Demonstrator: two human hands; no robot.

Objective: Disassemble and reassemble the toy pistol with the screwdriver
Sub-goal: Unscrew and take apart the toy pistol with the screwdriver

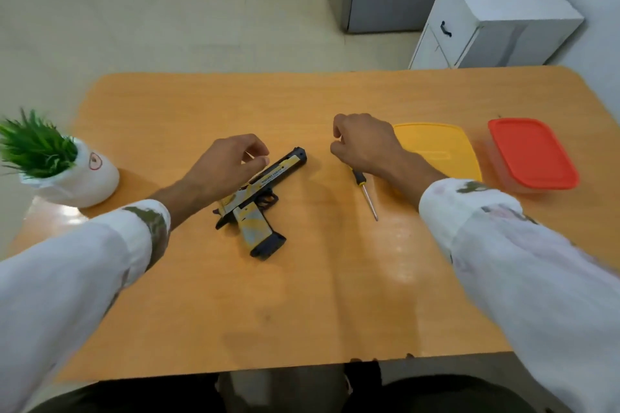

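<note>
The toy pistol (265, 193), yellow, grey and black, lies on its side in the middle of the wooden table (302, 295), barrel pointing up and to the right. My left hand (224, 168) hovers over its slide with loosely curled fingers and holds nothing. The screwdriver (366, 193), with a yellow and black handle and a thin metal shaft, lies to the right of the pistol. My right hand (364, 144) is just above the handle end, fingers curled in with nothing in them; part of the handle is hidden under it.
A small green plant in a white pot (72, 174) stands at the left edge. A yellow-lidded container (436, 147) and a red-lidded container (533, 154) sit at the right. A white cabinet (493, 17) stands beyond the table.
</note>
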